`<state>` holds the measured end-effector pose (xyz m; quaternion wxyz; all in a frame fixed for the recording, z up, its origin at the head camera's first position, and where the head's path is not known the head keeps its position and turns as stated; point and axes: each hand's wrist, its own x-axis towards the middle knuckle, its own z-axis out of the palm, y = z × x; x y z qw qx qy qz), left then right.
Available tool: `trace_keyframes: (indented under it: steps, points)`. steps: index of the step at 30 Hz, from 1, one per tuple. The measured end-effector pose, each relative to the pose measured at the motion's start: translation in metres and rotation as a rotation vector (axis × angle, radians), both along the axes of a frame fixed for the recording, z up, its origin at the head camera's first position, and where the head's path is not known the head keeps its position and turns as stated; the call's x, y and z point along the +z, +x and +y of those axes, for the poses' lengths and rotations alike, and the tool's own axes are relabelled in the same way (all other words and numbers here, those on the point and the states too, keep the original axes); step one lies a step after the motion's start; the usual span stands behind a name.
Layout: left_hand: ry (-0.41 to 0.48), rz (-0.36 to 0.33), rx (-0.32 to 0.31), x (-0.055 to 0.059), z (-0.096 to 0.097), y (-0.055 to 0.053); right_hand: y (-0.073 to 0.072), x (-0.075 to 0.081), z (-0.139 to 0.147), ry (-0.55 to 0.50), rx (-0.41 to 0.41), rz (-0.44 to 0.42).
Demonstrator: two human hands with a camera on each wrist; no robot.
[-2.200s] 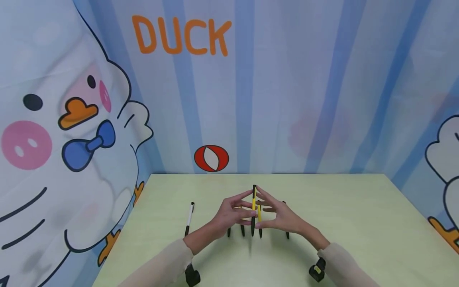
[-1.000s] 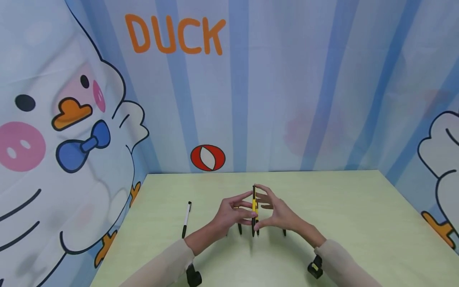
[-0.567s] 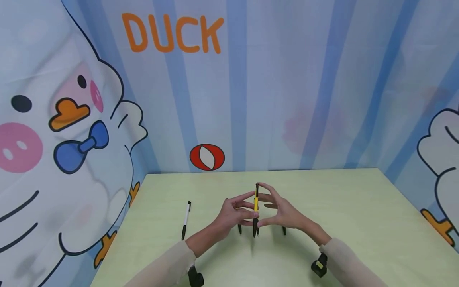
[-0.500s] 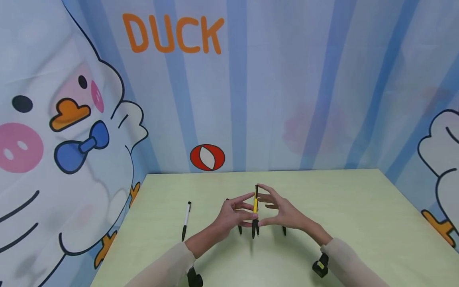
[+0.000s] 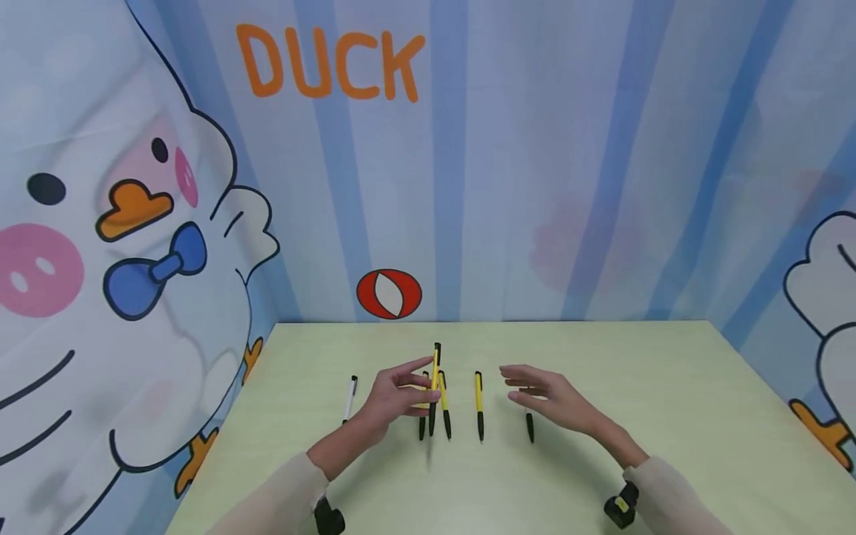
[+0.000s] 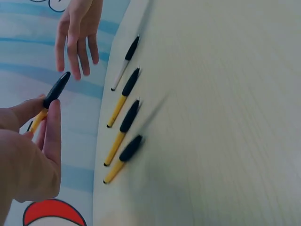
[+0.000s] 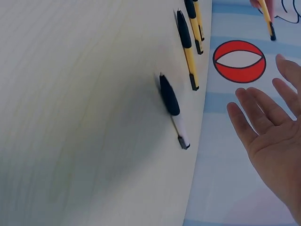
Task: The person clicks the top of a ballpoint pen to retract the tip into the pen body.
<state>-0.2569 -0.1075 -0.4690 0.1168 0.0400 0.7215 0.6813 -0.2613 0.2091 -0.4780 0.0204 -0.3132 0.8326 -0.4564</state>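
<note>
Pale surface (image 5: 602, 483), L hand (image 5: 390, 401) w/ pen up, R hand (image 5: 555, 399) free.
L hand pinches held yellow pen (image 5: 435, 377) near-upright above surface, thumb vs. fingers; R hand has nothing, fingers nearly straight. Lying about midway btwn surface's L & R edges: 3 yellow pens (image 5: 479, 405); 1 white pen (image 5: 530, 429) by R hand; other white pen (image 5: 350, 401) closest to L edge.
</note>
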Motion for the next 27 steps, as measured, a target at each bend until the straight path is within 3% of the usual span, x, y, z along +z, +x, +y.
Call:
trace_keyframes:
  steps: [7,12,19,23,27]
  points:
    - [-0.084,-0.079,0.060,-0.002,-0.020,0.000,0.004,-0.005,0.020,0.005,-0.033,-0.050]
    - [-0.160,-0.099,0.119,-0.002,-0.029,0.001,0.006,-0.005,0.032,-0.007,-0.044,-0.047]
    - [-0.271,-0.085,0.164,-0.007,-0.041,0.002,0.008,-0.006,0.045,0.019,-0.063,0.002]
    - [-0.293,-0.062,0.171,-0.015,-0.045,0.001,0.006,-0.009,0.051,0.002,-0.072,0.057]
    - [-0.333,-0.031,0.175,-0.022,-0.047,-0.002,0.004,-0.011,0.054,-0.010,-0.068,0.061]
